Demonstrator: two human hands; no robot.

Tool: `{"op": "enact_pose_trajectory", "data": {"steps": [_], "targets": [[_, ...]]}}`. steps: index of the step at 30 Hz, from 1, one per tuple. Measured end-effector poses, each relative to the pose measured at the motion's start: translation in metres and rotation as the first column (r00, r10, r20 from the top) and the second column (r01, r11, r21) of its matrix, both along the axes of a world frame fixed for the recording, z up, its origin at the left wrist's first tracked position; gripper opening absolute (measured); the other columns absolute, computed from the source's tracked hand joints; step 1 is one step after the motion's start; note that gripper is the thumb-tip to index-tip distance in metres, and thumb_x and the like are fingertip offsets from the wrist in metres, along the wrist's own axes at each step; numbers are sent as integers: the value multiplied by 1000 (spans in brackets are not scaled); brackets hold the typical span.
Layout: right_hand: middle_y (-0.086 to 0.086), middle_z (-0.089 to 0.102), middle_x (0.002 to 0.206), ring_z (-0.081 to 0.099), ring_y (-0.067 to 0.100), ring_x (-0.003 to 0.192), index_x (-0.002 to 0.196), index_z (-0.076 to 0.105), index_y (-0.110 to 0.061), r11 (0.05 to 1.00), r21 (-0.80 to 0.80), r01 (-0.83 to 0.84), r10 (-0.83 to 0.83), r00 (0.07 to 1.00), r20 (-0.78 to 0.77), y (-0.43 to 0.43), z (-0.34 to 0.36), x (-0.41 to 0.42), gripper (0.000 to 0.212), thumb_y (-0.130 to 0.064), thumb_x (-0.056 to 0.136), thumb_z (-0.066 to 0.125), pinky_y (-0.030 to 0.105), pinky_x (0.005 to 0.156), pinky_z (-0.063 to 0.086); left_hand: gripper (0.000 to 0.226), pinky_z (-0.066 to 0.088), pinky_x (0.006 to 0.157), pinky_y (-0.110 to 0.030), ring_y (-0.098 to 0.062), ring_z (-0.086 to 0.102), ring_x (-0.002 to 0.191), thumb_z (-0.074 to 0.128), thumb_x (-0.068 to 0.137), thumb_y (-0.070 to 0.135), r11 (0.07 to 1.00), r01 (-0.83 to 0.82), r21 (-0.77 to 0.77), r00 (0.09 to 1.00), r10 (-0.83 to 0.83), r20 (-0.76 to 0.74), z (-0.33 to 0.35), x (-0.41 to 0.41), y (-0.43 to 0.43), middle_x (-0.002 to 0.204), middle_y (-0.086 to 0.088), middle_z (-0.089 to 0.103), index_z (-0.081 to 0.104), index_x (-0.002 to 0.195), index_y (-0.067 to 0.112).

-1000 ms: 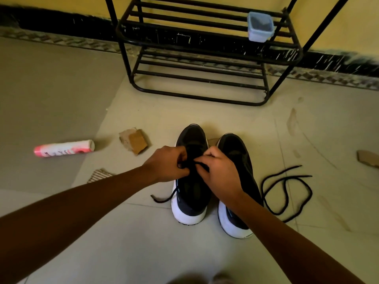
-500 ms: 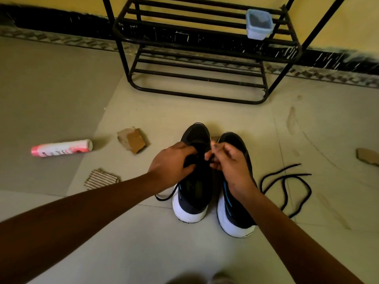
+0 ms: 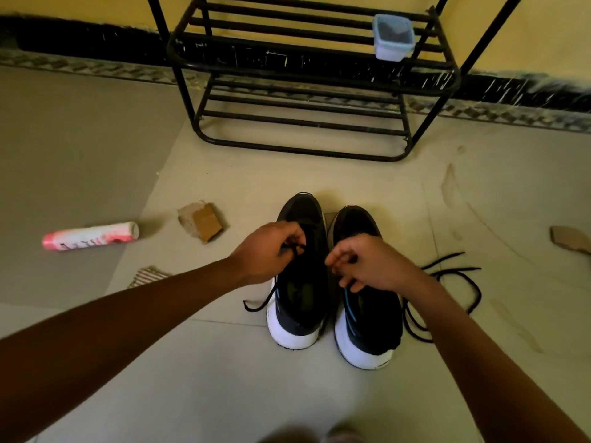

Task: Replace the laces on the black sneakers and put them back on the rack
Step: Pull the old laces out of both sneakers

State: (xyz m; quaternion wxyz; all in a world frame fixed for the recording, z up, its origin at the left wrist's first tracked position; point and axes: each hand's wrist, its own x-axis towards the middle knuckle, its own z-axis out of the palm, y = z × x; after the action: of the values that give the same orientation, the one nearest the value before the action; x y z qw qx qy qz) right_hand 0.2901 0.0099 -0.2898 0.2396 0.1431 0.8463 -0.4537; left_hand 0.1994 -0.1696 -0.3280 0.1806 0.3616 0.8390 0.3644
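One lace (image 3: 290, 249) pinched by left hand (image 3: 268, 251), right hand's (image 3: 372, 266) hold unclear, spare lace (image 3: 460, 269) nearby.

Arms outstretched; left hand (image 3: 268, 251) pinching, right hand (image 3: 372, 266) curled, perhaps pinching

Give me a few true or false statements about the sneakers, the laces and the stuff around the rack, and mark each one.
1. The left sneaker and the right sneaker stand on the floor, not on the rack. True.
2. The pink spray can stands upright. False: it lies on its side on the floor.
3. The left hand pinches a black lace over the left sneaker. True.
4. The plastic container sits on the rack's bottom shelf. False: it sits on the upper shelf, near the right end.
5. A loose lace lies on the floor to the right of the sneakers. True.
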Motion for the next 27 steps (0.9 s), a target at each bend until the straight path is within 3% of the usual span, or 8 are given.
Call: {"op": "enact_pose_trajectory", "data": {"steps": [4,10,12,15,18,21,24,27], "targets": [[-8,61,68,63,16,54,100,63,-23,987,108,123,-83,945,-315,-19,-21,-2,23,-16,81,73,20,43,49,21,34,71,-6,-11,49,82,53,81,-6,999,28,19,1000,-28,-8,-3,1,1,93,-2,56,61,97,6],[-8,52,77,53,11,71,89,69,-16,910,403,102,104,882,-460,-32,-24,-8,7,-19,84,66,21,65,35,26,29,77,-1,-3,42,86,49,76,13,996,74,42,994,-77,81,-3,5,4,95,1,46,60,96,1],[-10,55,75,53,7,68,89,71,-15,938,325,120,45,887,-459,-30,-27,-8,7,-14,84,66,20,68,40,8,32,75,0,-3,45,85,55,84,2,996,-12,93,960,-15,280,2,1,4,91,0,47,58,91,4],[-14,55,66,52,3,57,80,63,-21,978,154,144,-75,920,-384,-25,-28,-10,11,-11,84,65,26,66,47,10,43,72,-9,-4,56,77,59,74,6,945,-250,211,742,47,669,19,-6,6,79,2,59,57,82,10],[-11,54,65,54,9,58,70,52,-30,979,67,195,-159,921,-355,-25,-30,-9,26,-13,84,65,33,65,52,12,47,77,-28,-16,59,76,46,80,12,823,-468,322,568,2,823,40,-16,8,79,-6,59,56,84,7],[-2,60,70,56,12,62,72,54,-24,958,-70,279,-286,902,-323,-24,-29,-8,21,-11,86,61,31,62,51,22,46,81,-34,-20,58,75,32,93,8,752,-589,297,536,89,839,54,-27,9,77,-2,54,49,79,13],[0,66,71,56,4,55,79,56,-14,823,-370,431,-521,832,-189,-19,-17,-10,16,-4,91,54,17,51,47,24,49,77,-33,-19,60,75,38,98,15,701,-689,185,506,283,815,50,-32,8,79,-3,57,50,78,16],[-2,66,58,56,6,47,82,55,-13,662,-548,512,-662,742,-107,-11,-6,-12,15,-7,95,52,16,47,48,29,50,84,-34,-19,62,90,53,91,46,859,-505,-89,607,426,671,40,-30,2,99,-4,63,58,92,18]]}}
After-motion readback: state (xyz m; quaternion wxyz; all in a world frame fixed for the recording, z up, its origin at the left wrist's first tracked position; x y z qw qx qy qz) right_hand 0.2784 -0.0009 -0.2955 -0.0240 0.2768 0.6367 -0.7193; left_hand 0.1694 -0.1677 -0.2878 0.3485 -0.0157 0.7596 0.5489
